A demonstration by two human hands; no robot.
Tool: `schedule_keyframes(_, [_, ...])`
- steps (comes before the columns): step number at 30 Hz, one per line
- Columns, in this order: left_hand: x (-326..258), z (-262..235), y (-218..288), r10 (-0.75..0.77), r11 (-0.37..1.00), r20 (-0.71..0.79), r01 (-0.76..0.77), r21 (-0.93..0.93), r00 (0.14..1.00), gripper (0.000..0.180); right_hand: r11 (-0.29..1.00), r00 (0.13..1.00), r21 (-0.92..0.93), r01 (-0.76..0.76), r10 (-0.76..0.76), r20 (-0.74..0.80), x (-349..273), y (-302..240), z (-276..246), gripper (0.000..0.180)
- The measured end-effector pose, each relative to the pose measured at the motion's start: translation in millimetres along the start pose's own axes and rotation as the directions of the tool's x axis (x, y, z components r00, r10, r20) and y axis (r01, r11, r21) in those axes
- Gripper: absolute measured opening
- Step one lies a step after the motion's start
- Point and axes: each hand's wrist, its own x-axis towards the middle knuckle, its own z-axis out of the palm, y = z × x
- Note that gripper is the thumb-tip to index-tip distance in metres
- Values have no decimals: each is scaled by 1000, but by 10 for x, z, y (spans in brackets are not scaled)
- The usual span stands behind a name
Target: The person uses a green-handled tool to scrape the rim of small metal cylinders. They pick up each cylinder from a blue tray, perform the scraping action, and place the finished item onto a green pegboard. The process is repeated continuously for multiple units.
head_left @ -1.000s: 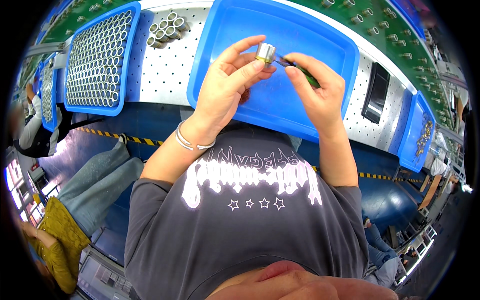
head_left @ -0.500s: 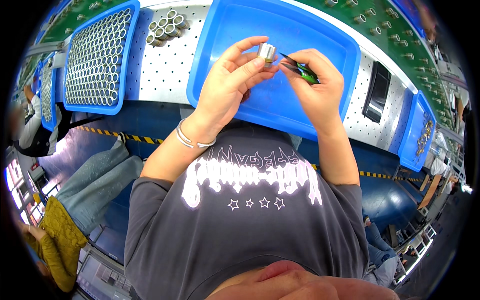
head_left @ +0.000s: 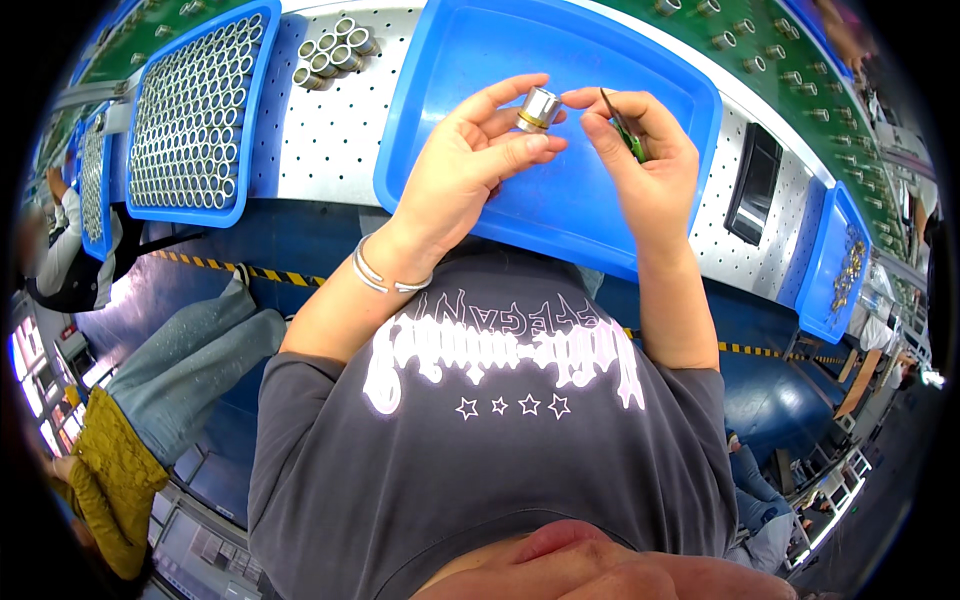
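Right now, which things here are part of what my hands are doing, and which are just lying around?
In hand:
left hand, pinching a small metal cylinder
right hand, holding green tweezers
large blue tray under both hands

Lying about:
loose metal tubes
blue tray of packed tubes
black device
small blue bin

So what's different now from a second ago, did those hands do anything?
Little. The right hand has tipped its thin green tool more upright, its tip drawn a bit away from the small metal cylinder. The left hand still pinches that cylinder over the blue tray, same grip. The tray of metal tubes and the loose tubes beside it have not moved.
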Motion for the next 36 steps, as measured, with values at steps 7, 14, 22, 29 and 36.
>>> schedule_keyframes(7, [-30,32,16,27,992,6,-27,127,1000,46,979,993,-168,117,-118,6,-37,-4,2,17])
schedule_keyframes(14, [-59,49,29,63,964,50,-74,256,997,38,938,976,-269,219,-215,47,-72,-106,-12,7])
schedule_keyframes(22, [-39,16,-17,104,958,85,-123,257,991,39,943,964,-262,207,-242,-109,6,-79,-97,16])
schedule_keyframes(29, [-1,18,-6,100,990,24,-102,99,995,46,899,970,-365,241,-230,74,-67,-150,-95,21])
schedule_keyframes(36, [0,36,-9,150,983,34,-153,100,988,45,887,987,-432,160,-146,66,-65,-89,-33,14])
